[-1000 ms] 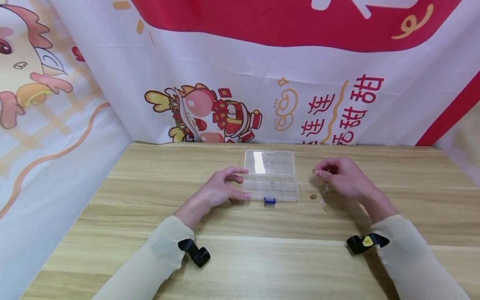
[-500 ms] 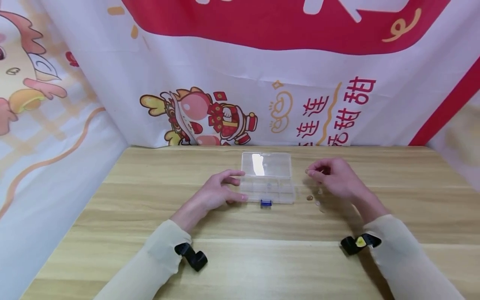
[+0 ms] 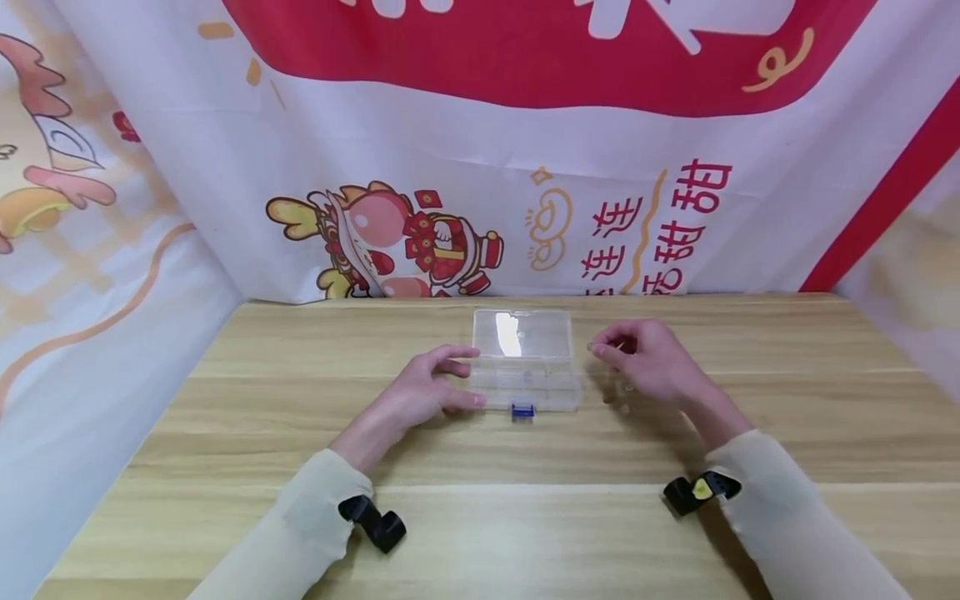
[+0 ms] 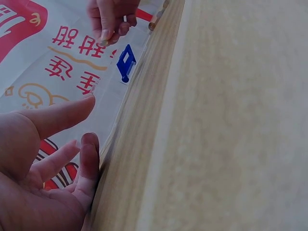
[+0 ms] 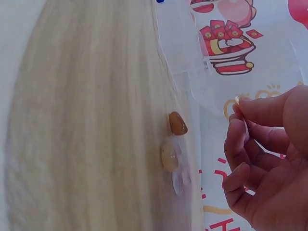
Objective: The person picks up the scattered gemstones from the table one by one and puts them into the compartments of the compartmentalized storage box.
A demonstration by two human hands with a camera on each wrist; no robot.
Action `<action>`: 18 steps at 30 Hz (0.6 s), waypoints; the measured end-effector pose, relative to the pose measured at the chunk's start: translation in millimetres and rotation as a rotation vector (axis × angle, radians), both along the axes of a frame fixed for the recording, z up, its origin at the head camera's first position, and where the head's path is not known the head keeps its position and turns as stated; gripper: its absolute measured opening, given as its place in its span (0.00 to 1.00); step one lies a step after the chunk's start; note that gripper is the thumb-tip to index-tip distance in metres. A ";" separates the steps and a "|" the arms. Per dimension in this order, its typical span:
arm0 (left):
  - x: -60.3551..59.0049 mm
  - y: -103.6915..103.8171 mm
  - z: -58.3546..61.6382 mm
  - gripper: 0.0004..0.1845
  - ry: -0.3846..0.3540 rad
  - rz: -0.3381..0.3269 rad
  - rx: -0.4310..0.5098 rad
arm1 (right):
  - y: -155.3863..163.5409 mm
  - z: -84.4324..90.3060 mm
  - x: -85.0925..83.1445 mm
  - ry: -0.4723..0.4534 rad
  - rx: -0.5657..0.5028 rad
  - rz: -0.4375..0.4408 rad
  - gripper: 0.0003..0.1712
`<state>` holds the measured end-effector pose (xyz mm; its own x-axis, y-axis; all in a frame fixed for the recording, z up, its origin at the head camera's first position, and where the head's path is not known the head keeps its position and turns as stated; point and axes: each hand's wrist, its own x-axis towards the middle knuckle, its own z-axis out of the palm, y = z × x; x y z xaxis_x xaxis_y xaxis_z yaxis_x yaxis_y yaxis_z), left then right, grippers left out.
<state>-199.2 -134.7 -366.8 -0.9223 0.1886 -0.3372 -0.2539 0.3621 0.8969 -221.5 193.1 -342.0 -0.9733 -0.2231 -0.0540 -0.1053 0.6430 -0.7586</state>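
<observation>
Wooden table (image 3: 525,508) fills the lower frame under a cartoon banner (image 3: 480,167). Right hand (image 3: 648,362) pinches a small pale bead (image 5: 237,99) between thumb and forefinger, right of centre. Left hand (image 3: 420,392), fingers spread, touches the clear compartment box (image 3: 525,367) at centre. Loose beads (image 5: 174,144) lie just right of the box.

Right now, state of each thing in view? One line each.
Clear box: lid open, flat on table.
Blue latch: undone.
Left hand: fingers straight, touching the box's side.
Right hand: pinching a small bead.
Loose beads: lying on table, untouched.
</observation>
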 end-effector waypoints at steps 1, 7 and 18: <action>-0.4 0.0 -0.4 0.36 -0.001 -0.002 0.002 | -0.4 0.2 0.5 0.000 0.003 -0.001 0.13; -0.6 -1.6 -2.9 0.36 -0.003 0.001 0.018 | -6.0 1.2 4.4 -0.037 -0.015 -0.008 0.11; 0.0 -0.3 -1.8 0.36 0.006 0.005 0.022 | -18.5 1.6 8.6 -0.034 -0.052 -0.014 0.10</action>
